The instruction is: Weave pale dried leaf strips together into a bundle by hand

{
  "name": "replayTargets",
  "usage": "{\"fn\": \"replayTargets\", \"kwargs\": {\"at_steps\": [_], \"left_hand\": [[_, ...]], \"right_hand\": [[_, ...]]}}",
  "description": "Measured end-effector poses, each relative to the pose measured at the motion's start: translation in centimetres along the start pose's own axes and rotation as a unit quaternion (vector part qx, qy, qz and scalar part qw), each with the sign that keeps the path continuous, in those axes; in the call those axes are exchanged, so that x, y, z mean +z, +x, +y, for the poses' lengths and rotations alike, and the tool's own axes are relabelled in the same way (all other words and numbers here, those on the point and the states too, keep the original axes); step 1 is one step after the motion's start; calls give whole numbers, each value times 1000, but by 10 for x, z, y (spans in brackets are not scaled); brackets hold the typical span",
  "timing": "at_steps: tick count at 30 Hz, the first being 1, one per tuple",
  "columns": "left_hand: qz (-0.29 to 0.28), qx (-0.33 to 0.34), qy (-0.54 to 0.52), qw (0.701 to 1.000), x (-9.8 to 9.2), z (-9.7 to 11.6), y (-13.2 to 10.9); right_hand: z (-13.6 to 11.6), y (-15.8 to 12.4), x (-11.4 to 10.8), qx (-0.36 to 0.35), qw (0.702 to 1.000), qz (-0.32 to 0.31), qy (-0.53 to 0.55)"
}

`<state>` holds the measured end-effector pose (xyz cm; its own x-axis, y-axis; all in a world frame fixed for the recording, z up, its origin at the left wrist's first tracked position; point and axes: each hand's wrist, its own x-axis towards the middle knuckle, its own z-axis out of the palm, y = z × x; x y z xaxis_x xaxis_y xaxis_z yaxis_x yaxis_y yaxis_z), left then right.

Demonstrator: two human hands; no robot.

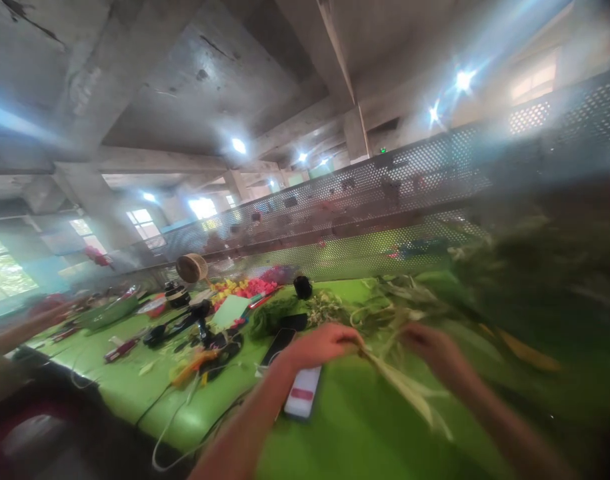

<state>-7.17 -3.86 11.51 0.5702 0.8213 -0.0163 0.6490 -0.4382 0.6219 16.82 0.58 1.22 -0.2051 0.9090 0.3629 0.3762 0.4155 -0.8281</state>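
Note:
My left hand (325, 343) is closed in a pinch on a pale green stem (405, 387) that lies slanted across the green table (355, 433). My right hand (432, 347) is also closed on the same stem, a little to the right, at the edge of a big heap of green foliage (525, 280). The whole view is tilted and smeared by motion, so finger detail is soft.
A white and red phone-like box (303, 393) and a black phone (279, 345) lie under my left forearm. Cables, tools, a black camera stand (199, 320), coloured flower bits (245, 288) and a small fan (191, 268) crowd the left. A perforated metal screen (385, 193) backs the table. Another person's arm (19, 330) reaches in at far left.

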Motion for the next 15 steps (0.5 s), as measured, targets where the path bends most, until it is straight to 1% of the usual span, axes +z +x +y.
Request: {"fn": "replayTargets", "kwargs": {"at_steps": [1,2,3,5,6,8,10,13,15], "left_hand": [[3,-1,-107,994,4,-2,0],[21,-11,-201,979,9,-5,2],[62,-28,-282,957,15,-8,5],[149,-61,-421,893,28,-13,13],[190,-63,-469,860,33,-16,18],[252,-57,-523,812,41,-20,28],[293,-55,-538,789,44,-25,36],[328,-62,-526,782,46,-32,45],[353,-66,-508,783,46,-36,49]], "right_hand": [[-1,-1,1,0,1000,-7,6],[-2,-2,3,1,1000,-15,11],[-3,-4,5,0,1000,-27,13],[-5,-7,9,1,998,-57,6],[-5,-9,11,2,997,-74,-1],[-3,-13,16,-3,995,-100,-18],[3,-16,19,-11,993,-108,-48],[25,-15,15,-27,985,-106,-137],[45,-11,6,-32,980,-80,-177]]}}
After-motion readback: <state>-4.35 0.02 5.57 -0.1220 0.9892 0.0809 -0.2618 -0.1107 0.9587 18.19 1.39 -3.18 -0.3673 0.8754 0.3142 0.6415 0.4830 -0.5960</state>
